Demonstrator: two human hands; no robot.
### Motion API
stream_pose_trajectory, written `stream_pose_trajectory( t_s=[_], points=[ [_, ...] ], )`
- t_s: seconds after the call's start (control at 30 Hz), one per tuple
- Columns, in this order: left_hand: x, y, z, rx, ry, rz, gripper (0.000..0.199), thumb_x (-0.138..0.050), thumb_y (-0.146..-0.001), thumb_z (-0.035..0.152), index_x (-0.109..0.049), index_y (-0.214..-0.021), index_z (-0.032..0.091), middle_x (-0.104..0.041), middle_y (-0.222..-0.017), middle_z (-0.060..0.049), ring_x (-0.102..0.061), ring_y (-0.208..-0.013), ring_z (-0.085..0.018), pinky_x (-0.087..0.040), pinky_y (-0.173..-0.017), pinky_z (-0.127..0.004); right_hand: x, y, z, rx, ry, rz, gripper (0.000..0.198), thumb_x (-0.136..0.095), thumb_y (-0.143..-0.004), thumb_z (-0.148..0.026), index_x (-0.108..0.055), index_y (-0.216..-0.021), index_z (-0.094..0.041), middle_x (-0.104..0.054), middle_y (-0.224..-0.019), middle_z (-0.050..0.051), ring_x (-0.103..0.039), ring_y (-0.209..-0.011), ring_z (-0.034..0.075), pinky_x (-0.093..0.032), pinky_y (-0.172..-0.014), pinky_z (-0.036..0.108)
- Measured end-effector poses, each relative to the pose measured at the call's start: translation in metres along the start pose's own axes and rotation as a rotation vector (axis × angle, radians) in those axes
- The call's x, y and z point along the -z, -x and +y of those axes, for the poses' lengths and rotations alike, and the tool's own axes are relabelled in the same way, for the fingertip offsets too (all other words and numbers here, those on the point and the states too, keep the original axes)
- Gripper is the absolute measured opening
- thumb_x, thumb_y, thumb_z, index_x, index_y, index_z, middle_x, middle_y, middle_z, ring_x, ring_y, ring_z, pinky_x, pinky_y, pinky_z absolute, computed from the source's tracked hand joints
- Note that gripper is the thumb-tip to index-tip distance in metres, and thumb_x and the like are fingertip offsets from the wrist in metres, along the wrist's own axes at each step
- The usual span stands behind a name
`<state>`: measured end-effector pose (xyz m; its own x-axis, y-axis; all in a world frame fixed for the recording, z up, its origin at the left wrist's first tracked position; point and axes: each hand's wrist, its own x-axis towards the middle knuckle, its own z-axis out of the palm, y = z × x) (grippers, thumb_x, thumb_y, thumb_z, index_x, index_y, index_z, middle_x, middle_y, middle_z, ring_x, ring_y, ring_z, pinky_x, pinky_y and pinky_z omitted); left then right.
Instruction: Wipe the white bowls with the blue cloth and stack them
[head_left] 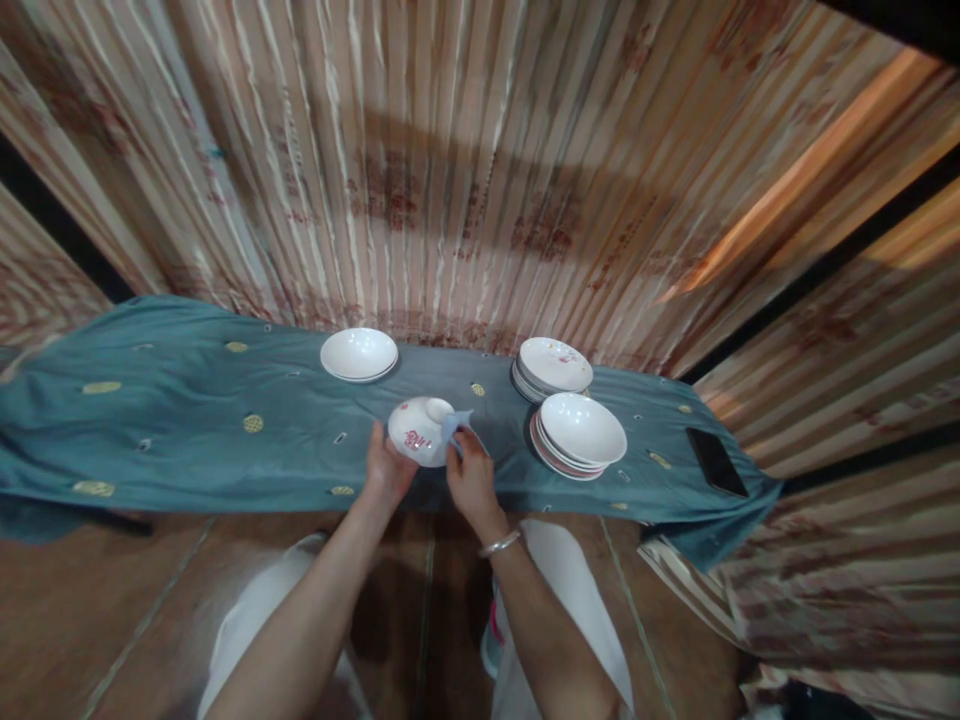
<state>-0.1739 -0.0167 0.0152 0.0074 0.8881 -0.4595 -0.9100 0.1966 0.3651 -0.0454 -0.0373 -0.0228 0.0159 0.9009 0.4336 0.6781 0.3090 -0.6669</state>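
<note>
A white bowl (418,432) with red markings is held tilted over the table, its underside and foot ring showing. My left hand (388,468) grips its left rim, the fingers partly hidden beneath it. On the bowl's right side, my right hand (471,470) pinches a pale blue cloth (455,424) against the surface. A bracelet circles the right wrist. Beyond the left hand stand white bowls (359,354), nested together. To the right are a stack of bowls (583,430) and, just behind it, a stack of plates (556,366) with a small floral print.
A teal patterned cloth covers the long narrow table (285,440). Toward its right end lies a black phone (716,461). Pleated curtains (450,180) hang close behind, and dark frame bars (832,260) slant up at both sides.
</note>
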Motion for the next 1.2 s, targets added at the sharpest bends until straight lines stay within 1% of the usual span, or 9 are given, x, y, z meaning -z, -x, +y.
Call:
stream_pose_trajectory(
  t_s=[0.17,0.33,0.43,0.5,0.63,0.73,0.9,1.03,1.2],
  points=[
    [0.007,-0.007,0.002,-0.014,0.007,-0.06,0.063,-0.027,-0.097,0.05,-0.054,-0.134,0.007,-0.074,-0.1,-0.016,-0.069,-0.1,-0.029,-0.052,-0.093,-0.043,-0.02,0.026,-0.015,0.154,0.206,-0.023,0.043,-0.037,-0.094,-0.016,-0.055,-0.133,-0.006,-0.048,-0.143,0.021,-0.037,-0.139,0.028,-0.038,-0.112,0.048],
    [0.007,-0.007,0.002,0.031,0.013,-0.035,0.061,-0.027,-0.097,0.049,-0.061,-0.125,0.007,-0.075,-0.092,-0.016,-0.071,-0.094,-0.029,-0.055,-0.088,-0.042,-0.015,0.03,-0.024,0.329,0.291,-0.109,0.044,-0.036,-0.095,-0.012,-0.055,-0.134,-0.009,-0.05,-0.144,0.016,-0.034,-0.139,0.029,-0.038,-0.111,0.048],
    [0.004,-0.005,0.002,0.054,-0.008,0.031,0.061,-0.028,-0.097,0.049,-0.064,-0.117,0.005,-0.075,-0.088,-0.016,-0.072,-0.09,-0.028,-0.056,-0.086,-0.041,-0.011,0.021,-0.033,0.415,0.331,-0.206,0.04,-0.038,-0.096,-0.015,-0.058,-0.132,-0.014,-0.053,-0.142,0.011,-0.039,-0.132,0.029,-0.041,-0.107,0.046],
    [0.002,-0.003,0.0,0.045,-0.005,0.019,0.058,-0.031,-0.096,0.05,-0.066,-0.113,0.006,-0.075,-0.089,-0.015,-0.072,-0.089,-0.027,-0.055,-0.088,-0.04,-0.007,0.009,-0.039,0.473,0.353,-0.272,0.038,-0.04,-0.097,-0.017,-0.058,-0.131,-0.015,-0.053,-0.142,0.009,-0.04,-0.13,0.028,-0.04,-0.106,0.046],
    [-0.002,0.0,-0.004,-0.027,0.006,-0.023,0.051,-0.037,-0.094,0.05,-0.069,-0.101,0.011,-0.075,-0.094,-0.013,-0.07,-0.098,-0.026,-0.051,-0.096,-0.04,-0.003,-0.02,-0.045,0.572,0.396,-0.338,0.037,-0.04,-0.098,-0.018,-0.056,-0.131,-0.018,-0.052,-0.143,0.007,-0.029,-0.14,0.03,-0.027,-0.114,0.049],
    [-0.006,0.002,-0.007,-0.086,-0.001,-0.031,0.046,-0.035,-0.097,0.044,-0.068,-0.097,0.013,-0.074,-0.097,-0.012,-0.066,-0.109,-0.026,-0.048,-0.101,-0.041,-0.005,-0.041,-0.047,0.563,0.421,-0.325,0.038,-0.043,-0.098,-0.023,-0.053,-0.135,-0.023,-0.05,-0.145,0.006,-0.026,-0.142,0.032,-0.023,-0.115,0.053],
    [-0.012,0.004,-0.01,-0.093,0.022,-0.121,0.044,-0.037,-0.096,0.044,-0.066,-0.112,0.013,-0.072,-0.111,-0.012,-0.061,-0.118,-0.025,-0.046,-0.103,-0.04,-0.012,-0.068,-0.046,0.499,0.405,-0.293,0.036,-0.046,-0.097,-0.031,-0.057,-0.13,-0.023,-0.054,-0.141,0.009,-0.037,-0.136,0.031,-0.027,-0.112,0.054],
    [-0.014,0.003,-0.01,-0.084,-0.022,-0.115,0.053,-0.028,-0.099,0.044,-0.062,-0.12,0.01,-0.072,-0.111,-0.014,-0.061,-0.118,-0.026,-0.045,-0.104,-0.042,-0.015,-0.091,-0.038,0.413,0.314,-0.262,0.034,-0.044,-0.096,-0.028,-0.063,-0.124,-0.02,-0.062,-0.13,0.012,-0.052,-0.122,0.026,-0.036,-0.107,0.043],
    [-0.014,0.002,-0.01,-0.067,-0.048,-0.09,0.054,-0.028,-0.099,0.043,-0.061,-0.124,0.008,-0.074,-0.108,-0.014,-0.064,-0.115,-0.028,-0.047,-0.102,-0.042,-0.018,-0.121,-0.011,0.218,0.149,-0.33,0.034,-0.037,-0.097,-0.024,-0.067,-0.11,-0.016,-0.07,-0.109,0.01,-0.062,-0.101,0.02,-0.045,-0.095,0.032]
  ],
)
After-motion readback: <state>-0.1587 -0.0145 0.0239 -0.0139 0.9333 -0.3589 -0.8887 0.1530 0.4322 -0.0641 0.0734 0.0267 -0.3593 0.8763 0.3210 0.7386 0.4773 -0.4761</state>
